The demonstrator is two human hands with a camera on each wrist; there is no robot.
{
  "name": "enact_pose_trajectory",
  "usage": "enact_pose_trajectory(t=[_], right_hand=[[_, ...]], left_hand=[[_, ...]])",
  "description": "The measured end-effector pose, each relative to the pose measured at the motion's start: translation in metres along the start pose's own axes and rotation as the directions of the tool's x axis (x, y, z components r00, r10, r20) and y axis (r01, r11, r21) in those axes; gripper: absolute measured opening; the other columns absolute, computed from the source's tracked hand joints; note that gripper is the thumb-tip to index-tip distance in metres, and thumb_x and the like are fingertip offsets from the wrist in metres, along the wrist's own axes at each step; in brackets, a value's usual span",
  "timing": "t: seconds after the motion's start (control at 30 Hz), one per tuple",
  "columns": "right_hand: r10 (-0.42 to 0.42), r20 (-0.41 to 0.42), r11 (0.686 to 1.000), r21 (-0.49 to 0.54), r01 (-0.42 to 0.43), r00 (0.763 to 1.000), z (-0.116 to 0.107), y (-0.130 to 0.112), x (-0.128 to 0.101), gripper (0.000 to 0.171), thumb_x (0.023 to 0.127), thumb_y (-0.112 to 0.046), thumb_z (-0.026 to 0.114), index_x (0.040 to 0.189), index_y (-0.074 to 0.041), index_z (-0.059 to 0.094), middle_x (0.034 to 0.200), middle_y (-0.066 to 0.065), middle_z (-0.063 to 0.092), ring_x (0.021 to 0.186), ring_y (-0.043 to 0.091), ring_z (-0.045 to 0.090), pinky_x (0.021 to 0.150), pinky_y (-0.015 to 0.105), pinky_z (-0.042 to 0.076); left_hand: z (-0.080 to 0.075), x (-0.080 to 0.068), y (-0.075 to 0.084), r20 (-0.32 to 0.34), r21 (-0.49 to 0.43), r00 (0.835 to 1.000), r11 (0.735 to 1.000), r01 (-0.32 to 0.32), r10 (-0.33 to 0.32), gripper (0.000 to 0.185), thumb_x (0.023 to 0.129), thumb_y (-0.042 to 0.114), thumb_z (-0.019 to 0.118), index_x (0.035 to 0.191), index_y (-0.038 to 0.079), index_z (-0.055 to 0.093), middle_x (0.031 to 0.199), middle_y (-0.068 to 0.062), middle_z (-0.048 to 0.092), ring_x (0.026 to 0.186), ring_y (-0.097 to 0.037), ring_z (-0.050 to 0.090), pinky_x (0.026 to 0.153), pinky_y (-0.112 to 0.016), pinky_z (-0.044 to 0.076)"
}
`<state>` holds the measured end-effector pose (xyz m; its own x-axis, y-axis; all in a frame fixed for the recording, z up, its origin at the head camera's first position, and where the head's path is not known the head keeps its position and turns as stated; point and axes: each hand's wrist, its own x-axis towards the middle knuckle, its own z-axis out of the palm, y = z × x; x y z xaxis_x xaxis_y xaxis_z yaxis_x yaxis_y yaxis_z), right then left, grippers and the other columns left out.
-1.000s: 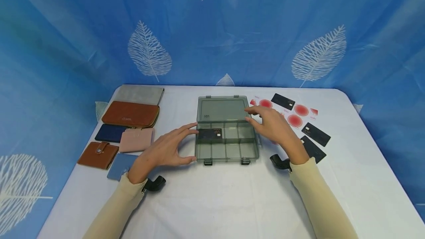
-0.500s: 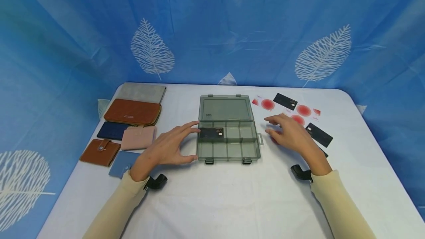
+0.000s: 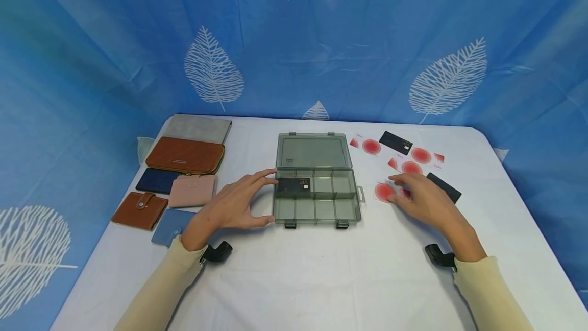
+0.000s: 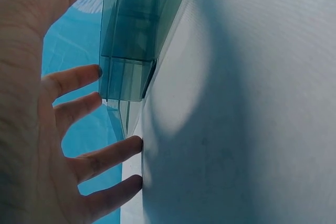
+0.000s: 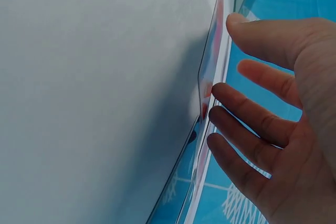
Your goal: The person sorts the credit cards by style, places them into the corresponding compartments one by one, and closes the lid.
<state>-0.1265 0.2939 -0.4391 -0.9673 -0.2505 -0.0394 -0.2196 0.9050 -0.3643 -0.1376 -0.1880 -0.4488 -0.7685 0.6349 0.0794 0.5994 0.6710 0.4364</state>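
Observation:
A translucent grey-green divided box lies with its lid folded back. In its upper left part rests a black VIP card. My left hand is spread at the box's left side; in the left wrist view its fingers are apart and some fingertips reach the box wall. My right hand hovers at a red-and-white card, partly covering it. In the right wrist view, its fingers are loosely bent beside that card, and nothing is gripped. Whether the fingertips touch the card I cannot tell.
More red-and-white cards and black cards lie on the right of the white table. At left sit a grey wallet, brown wallets, a navy one, a pink one and a blue one.
My right hand has moved right, away from the box's right edge to the cards, bringing the box's side handle into sight. The left hand has stayed at the box.

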Motion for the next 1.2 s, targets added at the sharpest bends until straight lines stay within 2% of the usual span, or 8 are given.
enact_pose_trajectory(t=[0.17,0.57,0.77,0.93,1.2], right_hand=[[0.037,0.005,0.999,-0.011,-0.037,0.999,-0.001,0.005,-0.009,0.061,0.093,-0.031,0.085,0.145,-0.005,0.066,0.141,0.026,0.062,0.134,0.050,0.052,0.106,0.075,0.044],[0.087,0.076,0.996,0.018,-0.089,0.993,-0.008,0.013,-0.013,0.067,0.090,-0.031,0.089,0.146,-0.005,0.064,0.146,0.032,0.055,0.135,0.054,0.044,0.107,0.078,0.040],[0.033,0.065,0.999,0.038,-0.036,0.997,-0.007,0.015,-0.010,0.062,0.088,-0.025,0.091,0.140,0.000,0.068,0.131,0.029,0.062,0.123,0.049,0.048,0.102,0.070,0.048],[0.031,0.051,0.998,0.046,-0.034,0.998,-0.004,0.016,-0.010,0.062,0.086,-0.025,0.093,0.137,0.001,0.069,0.116,0.022,0.062,0.119,0.047,0.048,0.098,0.069,0.050],[0.046,0.007,0.998,0.039,-0.046,0.999,-0.001,0.019,-0.015,0.062,0.086,-0.028,0.093,0.138,-0.005,0.068,0.114,0.020,0.064,0.119,0.048,0.050,0.097,0.072,0.050]], left_hand=[[0.000,0.000,0.000,-0.003,0.002,1.000,1.000,0.003,-0.003,0.081,0.088,0.058,0.080,0.156,0.021,0.054,0.175,0.002,0.033,0.140,-0.033,0.056,0.087,-0.056,0.057],[0.002,-0.001,0.000,-0.007,-0.013,1.000,1.000,0.008,-0.008,0.082,0.087,0.057,0.081,0.156,0.022,0.054,0.175,0.002,0.033,0.142,-0.033,0.055,0.090,-0.056,0.056],[0.003,-0.001,-0.001,-0.005,-0.018,1.000,1.000,0.012,-0.012,0.082,0.087,0.057,0.081,0.157,0.022,0.054,0.175,0.003,0.033,0.142,-0.033,0.055,0.089,-0.056,0.056],[0.003,-0.001,-0.001,0.000,-0.015,1.000,1.000,0.010,-0.010,0.082,0.088,0.058,0.081,0.157,0.022,0.054,0.175,0.004,0.032,0.142,-0.033,0.055,0.089,-0.056,0.056],[0.003,0.000,-0.001,-0.001,-0.014,1.000,1.000,0.015,-0.015,0.082,0.088,0.058,0.081,0.157,0.022,0.055,0.175,0.004,0.032,0.144,-0.033,0.054,0.090,-0.057,0.056]])
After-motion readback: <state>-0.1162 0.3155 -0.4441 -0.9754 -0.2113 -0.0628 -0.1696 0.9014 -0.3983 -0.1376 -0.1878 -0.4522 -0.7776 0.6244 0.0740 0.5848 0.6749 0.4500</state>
